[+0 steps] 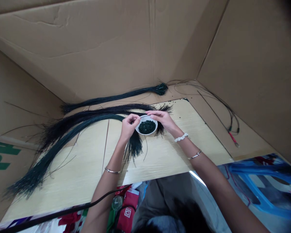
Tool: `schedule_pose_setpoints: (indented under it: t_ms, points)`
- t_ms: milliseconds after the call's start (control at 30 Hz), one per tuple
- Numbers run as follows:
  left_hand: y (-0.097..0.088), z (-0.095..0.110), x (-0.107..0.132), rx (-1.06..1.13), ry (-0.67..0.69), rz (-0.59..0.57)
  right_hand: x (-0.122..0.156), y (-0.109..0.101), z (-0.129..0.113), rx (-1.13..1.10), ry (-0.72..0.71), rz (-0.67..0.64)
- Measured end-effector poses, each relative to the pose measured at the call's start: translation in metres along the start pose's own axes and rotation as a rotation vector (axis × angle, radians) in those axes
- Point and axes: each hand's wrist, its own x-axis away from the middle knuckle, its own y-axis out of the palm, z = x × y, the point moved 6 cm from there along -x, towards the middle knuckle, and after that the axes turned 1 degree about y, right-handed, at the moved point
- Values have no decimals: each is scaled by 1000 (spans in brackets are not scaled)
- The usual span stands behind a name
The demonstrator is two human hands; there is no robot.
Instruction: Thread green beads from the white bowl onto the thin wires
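A small white bowl (157, 127) of tiny dark green beads (147, 127) sits between my hands, over the strand bundles. My left hand (130, 125) is pinched closed at the bowl's left rim. My right hand (163, 120) reaches over the far right rim, its thumb and fingers drawn together. A thin dark strand (144, 116) runs between the fingertips of both hands across the far rim. Under and beside the bowl lie a dark green strand bundle (70, 137) and a blackish strand bundle (87, 115).
Another dark green bundle (116, 97) lies along the cardboard wall (106, 48). Looped dark wires (215, 97) and a red-handled tool (233, 139) are at the right. The pale board (179, 149) has scattered dark bits at its far edge. A black cable (87, 205) crosses the lower left.
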Motion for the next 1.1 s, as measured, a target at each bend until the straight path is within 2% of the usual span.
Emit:
schedule_pose_setpoints:
  t_ms: [900, 1100]
  points:
    - [0, 0, 1, -59, 12, 0, -1, 0, 0, 7, 6, 21]
    - [0, -1, 1, -59, 12, -17, -1, -1, -2, 51, -41, 8]
